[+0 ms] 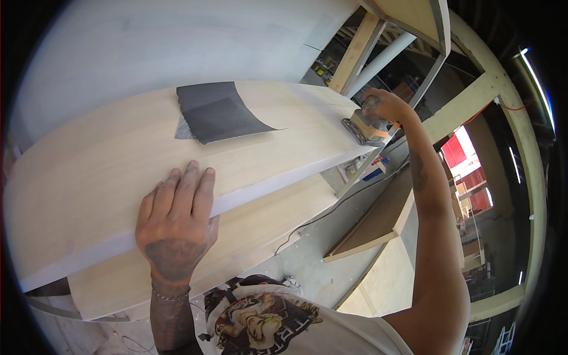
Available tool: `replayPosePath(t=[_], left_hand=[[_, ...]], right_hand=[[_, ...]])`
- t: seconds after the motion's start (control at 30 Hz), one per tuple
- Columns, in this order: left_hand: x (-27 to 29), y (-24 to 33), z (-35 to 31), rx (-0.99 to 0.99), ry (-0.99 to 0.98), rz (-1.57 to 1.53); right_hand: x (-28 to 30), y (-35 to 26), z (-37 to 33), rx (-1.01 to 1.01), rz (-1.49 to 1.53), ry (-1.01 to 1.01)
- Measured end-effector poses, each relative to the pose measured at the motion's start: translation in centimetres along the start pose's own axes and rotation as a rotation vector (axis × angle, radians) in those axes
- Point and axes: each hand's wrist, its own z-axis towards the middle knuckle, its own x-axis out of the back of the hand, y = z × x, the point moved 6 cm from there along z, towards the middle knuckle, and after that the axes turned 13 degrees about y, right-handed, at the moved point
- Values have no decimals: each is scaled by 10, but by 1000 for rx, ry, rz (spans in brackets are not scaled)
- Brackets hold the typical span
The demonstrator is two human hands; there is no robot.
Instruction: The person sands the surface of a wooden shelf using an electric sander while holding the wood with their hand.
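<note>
Right of the sandpaper (219,112), the right hand (387,106) grips a sander (368,126) on the board (112,165); nearer than the sandpaper, the left hand (177,213) rests open. Sanding seems in hand, calling next for level pressure.

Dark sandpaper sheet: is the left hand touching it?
No, the left hand rests over the pale board's near edge, apart from the sandpaper sheet.

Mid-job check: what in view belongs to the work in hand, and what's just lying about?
In the work:
sander, in the right hand
pale top panel, under the left hand
dark sheet on that panel, probably

Apparently lying about:
brown-faced panel, lower right

Unclear: black cable
</note>
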Motion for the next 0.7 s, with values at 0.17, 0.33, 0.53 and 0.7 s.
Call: replayPosePath(t=[0.17,0.33,0.53,0.7], left_hand=[[3,4,11,-3,4,1],[2,3,7,-1,8,-3],[-5,1,-2,15,-32,15],[0,7,5,13,4,0]], right_hand=[[21,-30,-13,175,103,36],[9,-18,-11,84,127,21],[-7,19,2,-55,-22,-33],[5,1,-9,132,67,39]])
